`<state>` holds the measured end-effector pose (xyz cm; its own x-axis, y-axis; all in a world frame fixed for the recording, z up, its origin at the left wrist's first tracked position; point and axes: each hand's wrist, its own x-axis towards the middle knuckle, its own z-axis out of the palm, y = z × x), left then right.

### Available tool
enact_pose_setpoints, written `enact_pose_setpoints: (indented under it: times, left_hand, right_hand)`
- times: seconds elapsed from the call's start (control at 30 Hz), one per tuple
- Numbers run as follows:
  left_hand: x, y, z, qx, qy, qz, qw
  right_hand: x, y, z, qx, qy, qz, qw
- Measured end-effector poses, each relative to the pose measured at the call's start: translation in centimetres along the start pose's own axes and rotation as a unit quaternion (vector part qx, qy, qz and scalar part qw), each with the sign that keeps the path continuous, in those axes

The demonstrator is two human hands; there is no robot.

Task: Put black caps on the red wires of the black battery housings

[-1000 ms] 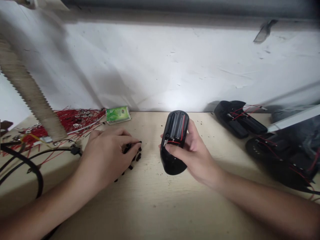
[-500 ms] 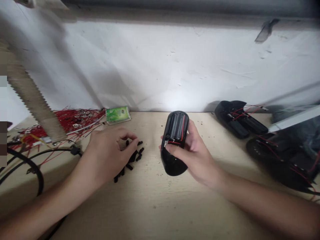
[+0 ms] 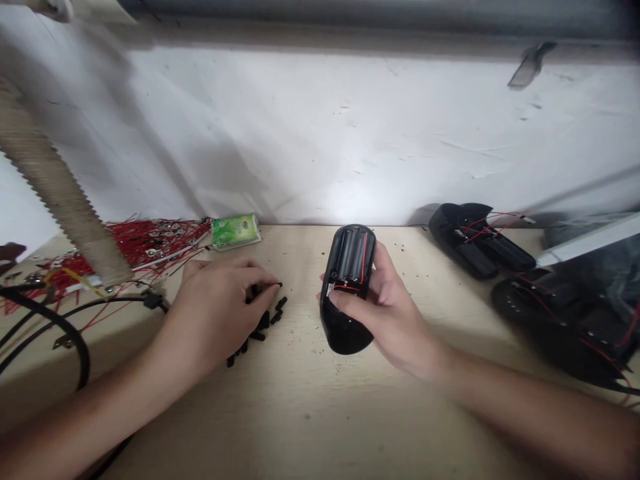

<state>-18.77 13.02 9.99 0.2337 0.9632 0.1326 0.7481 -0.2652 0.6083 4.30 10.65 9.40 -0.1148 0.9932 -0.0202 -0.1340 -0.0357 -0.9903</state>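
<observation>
In my right hand (image 3: 385,303) is a black rounded plastic housing (image 3: 349,333), held upright above the table, its thumb pressed on the face. The housing shows a ribbed compartment that looks like a battery bay, with a red wire along one side and across its lower edge. My left hand (image 3: 225,303) is closed in a pinch over a pile of short black rod-like pieces (image 3: 257,335). A dark tip of one small black piece (image 3: 280,285) shows at its fingertips. Part of the pile is hidden under this hand.
Red wires with metal contacts (image 3: 145,243) lie heaped at the back left, beside a green packet (image 3: 235,231). A ridged post (image 3: 65,187) and a black cable (image 3: 83,353) stand nearer left. Several black housings with red wires (image 3: 480,240) rest at the right, by the white wall (image 3: 310,133).
My left thumb and forefinger have closed together on a small black piece in the pile. My right hand and the housing have hardly moved.
</observation>
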Motion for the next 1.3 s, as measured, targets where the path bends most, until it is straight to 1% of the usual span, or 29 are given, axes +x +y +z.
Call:
enact_pose_setpoints:
  times: [0.07,0.17,0.23,0.37,0.43,0.53,0.57,0.63,0.7,0.8,0.93,1.13,1.3]
  left_hand:
    - [-0.1,0.5,-0.3,-0.01,0.013,-0.012,1.0]
    - [-0.5,1.5,-0.7,-0.063,0.021,-0.025,0.997]
    - [-0.9,2.1,-0.6,-0.111,0.01,-0.016,0.994]
    - [-1.7,2.5,0.2,-0.196,-0.033,0.008,0.98]
    - [-1.7,2.5,0.6,-0.266,-0.07,-0.023,0.961]
    - [-1.6,2.5,0.5,-0.365,-0.127,-0.1,0.917]
    - [-1.5,2.4,0.4,-0.385,-0.136,-0.12,0.905]
    - [-1.4,2.5,-0.1,-0.4,-0.136,-0.141,0.895]
    - [-1.3,2.6,-0.4,-0.418,-0.124,-0.15,0.887]
    - [-1.3,2.8,-0.5,-0.429,-0.111,-0.142,0.885]
    - [-1.5,2.9,-0.1,-0.419,-0.108,-0.132,0.892]
    - [-1.7,3.0,-0.4,-0.382,-0.104,-0.166,0.903]
    - [-1.6,2.9,-0.3,-0.372,-0.104,-0.159,0.909]
  right_hand:
    - [0.0,-0.1,0.0,0.002,-0.002,-0.004,1.0]
    - [0.0,-0.1,0.0,-0.001,-0.001,-0.008,1.0]
    - [0.0,-0.1,0.0,-0.005,0.0,-0.008,1.0]
    - [0.0,0.0,-0.1,-0.012,0.001,-0.004,1.0]
    - [0.0,0.0,-0.1,-0.012,0.0,-0.003,1.0]
    - [0.0,0.0,-0.1,-0.009,0.001,-0.002,1.0]
    - [0.0,0.0,-0.1,-0.01,0.002,-0.002,1.0]
    - [0.0,0.0,-0.1,-0.012,0.001,-0.003,1.0]
    - [0.1,0.0,-0.1,-0.013,-0.004,-0.006,1.0]
    - [0.0,0.0,-0.1,-0.011,-0.004,-0.006,1.0]
    - [0.0,0.0,-0.2,-0.014,0.002,-0.006,1.0]
    - [0.0,-0.1,-0.2,-0.023,0.003,0.002,1.0]
    - [-0.1,0.0,-0.1,-0.025,0.006,0.0,1.0]
